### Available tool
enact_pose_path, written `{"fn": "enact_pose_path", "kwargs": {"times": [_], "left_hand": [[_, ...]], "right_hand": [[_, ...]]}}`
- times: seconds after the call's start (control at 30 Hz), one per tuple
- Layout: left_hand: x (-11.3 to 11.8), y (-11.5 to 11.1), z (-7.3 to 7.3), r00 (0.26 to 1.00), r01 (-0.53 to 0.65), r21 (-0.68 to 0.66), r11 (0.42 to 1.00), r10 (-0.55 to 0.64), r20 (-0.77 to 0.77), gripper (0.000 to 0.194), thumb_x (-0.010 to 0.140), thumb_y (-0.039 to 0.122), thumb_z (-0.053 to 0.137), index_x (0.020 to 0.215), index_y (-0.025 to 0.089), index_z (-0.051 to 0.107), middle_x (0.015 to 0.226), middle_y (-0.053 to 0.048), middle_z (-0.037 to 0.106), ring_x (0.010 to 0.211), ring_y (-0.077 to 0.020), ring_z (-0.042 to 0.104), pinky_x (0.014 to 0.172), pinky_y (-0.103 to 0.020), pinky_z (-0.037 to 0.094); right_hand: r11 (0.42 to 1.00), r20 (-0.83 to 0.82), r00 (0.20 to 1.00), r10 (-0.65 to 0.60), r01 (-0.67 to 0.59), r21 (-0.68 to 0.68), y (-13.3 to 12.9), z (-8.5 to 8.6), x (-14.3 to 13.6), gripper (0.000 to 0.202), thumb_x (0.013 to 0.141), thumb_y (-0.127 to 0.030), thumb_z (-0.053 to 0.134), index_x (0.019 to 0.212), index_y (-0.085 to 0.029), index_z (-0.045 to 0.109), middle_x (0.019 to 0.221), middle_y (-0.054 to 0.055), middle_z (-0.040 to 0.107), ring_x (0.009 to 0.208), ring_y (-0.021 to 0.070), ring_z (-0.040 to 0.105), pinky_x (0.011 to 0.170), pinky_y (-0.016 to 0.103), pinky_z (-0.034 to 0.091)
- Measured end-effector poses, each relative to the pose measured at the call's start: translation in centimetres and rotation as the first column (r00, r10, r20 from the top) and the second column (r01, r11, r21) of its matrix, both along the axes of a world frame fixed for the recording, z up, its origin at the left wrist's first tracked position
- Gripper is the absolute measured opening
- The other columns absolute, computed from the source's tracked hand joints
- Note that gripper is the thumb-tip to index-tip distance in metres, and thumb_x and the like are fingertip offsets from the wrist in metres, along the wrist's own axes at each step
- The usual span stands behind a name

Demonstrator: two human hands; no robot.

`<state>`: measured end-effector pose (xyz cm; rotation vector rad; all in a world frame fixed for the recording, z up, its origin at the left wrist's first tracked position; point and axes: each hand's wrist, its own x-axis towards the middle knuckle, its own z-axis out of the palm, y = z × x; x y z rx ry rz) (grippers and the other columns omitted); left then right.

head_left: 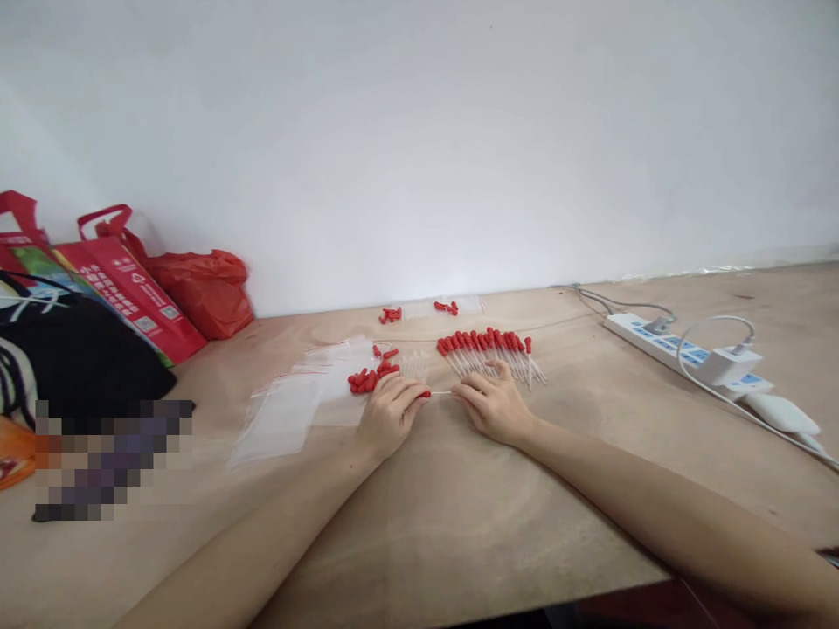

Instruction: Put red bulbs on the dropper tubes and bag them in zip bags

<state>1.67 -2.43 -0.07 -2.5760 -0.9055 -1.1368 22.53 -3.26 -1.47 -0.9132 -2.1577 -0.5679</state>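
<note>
Indoor workspace: table (pixel 406 533), white wall (pixel 419 157)

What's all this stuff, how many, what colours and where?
Droppers: over ten, red and clear, middle row
Held cap and tube: one each, red and clear, front middle
Loose caps: many, red, left pile and back
Loose tubes: several, clear, beside left pile
Plastic bags: several, clear, left and back
Power strip: one, white and blue, right
Plug blocks: two, white, strip's near end
Cables: several, grey and white, right
Shopping bags: two, red printed, far left
Carrier bag: one, red, beside them
Black bundle: one, mostly black, left
Orange item: one, orange, left edge
Pixelated item: one, dark, lower left
Table: one, light brown, underneath
Wall: one, white, behind
Left hand: one, bare, on cap
Right hand: one, bare, on tube
</note>
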Motion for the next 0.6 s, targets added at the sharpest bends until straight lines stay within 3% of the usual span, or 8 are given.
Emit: {"fn": "enact_pose_path", "kwargs": {"times": [0.2, 0.6], "left_hand": [[0.11, -0.34, 0.18, 0.997, 0.012, -0.052, 0.999, -0.015, -0.071, 0.015, 0.087, 0.021, 0.043, 0.085, 0.019, 0.057, 0.079, 0.001, 0.064, 0.076, -0.0126, 0.057, 0.094, -0.039, 0.026], [0.05, -0.39, 0.18, 0.988, 0.052, -0.097, 0.994, -0.065, -0.137, 0.019, 0.087, 0.024, 0.042, 0.080, 0.019, 0.058, 0.074, 0.000, 0.064, 0.072, -0.0141, 0.056, 0.089, -0.039, 0.023]], "right_hand": [[0.999, 0.014, 0.999, 0.049, -0.049, 0.013, 0.15, -0.04, 0.12, 0.024, 0.080, -0.009, 0.039, 0.083, -0.020, 0.060, 0.075, -0.001, 0.061, 0.063, 0.0087, 0.049, 0.088, 0.038, 0.019], [0.994, 0.129, 0.991, 0.038, -0.051, 0.096, 0.75, 0.06, 0.39, 0.025, 0.080, -0.006, 0.039, 0.083, -0.020, 0.059, 0.074, -0.001, 0.059, 0.065, 0.0088, 0.048, 0.089, 0.040, 0.016]]}}
